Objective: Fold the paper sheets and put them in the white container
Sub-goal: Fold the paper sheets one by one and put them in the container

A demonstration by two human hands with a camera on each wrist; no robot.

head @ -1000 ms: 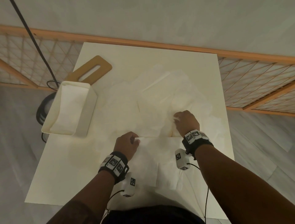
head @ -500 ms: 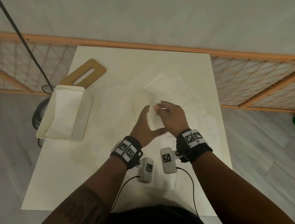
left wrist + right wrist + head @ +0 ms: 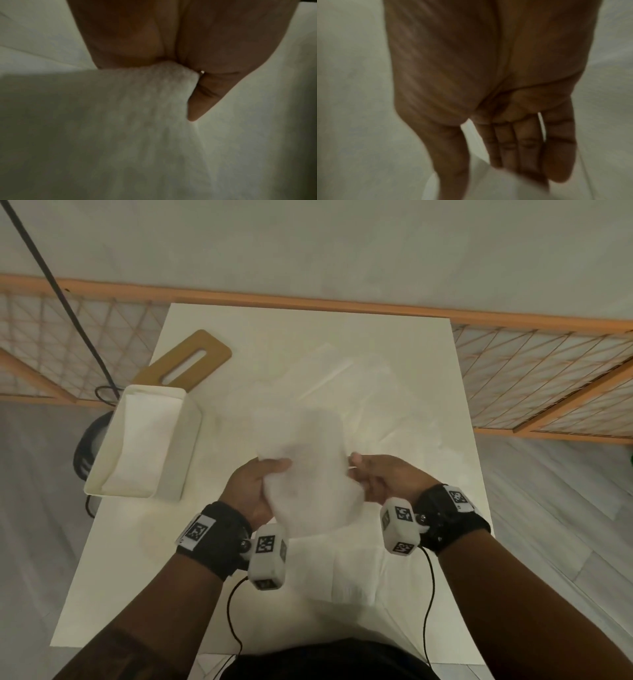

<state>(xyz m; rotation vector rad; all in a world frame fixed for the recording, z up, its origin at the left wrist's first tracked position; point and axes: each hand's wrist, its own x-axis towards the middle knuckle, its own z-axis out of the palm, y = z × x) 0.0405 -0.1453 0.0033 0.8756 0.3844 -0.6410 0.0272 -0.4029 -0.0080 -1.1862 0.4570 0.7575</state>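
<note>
We have lifted a paper sheet (image 3: 308,474) off the table (image 3: 113,577) since a moment ago, when both hands met lower over the pile. Our left hand (image 3: 251,491) grips its left edge, thumb curled over; our right hand (image 3: 387,481) touches the right edge, fingers fairly straight. The white container (image 3: 171,460) sits at the table's left edge, paper inside, well apart. More sheets (image 3: 359,573) lie beneath. A wooden lattice rail (image 3: 548,361) crosses behind.
</note>
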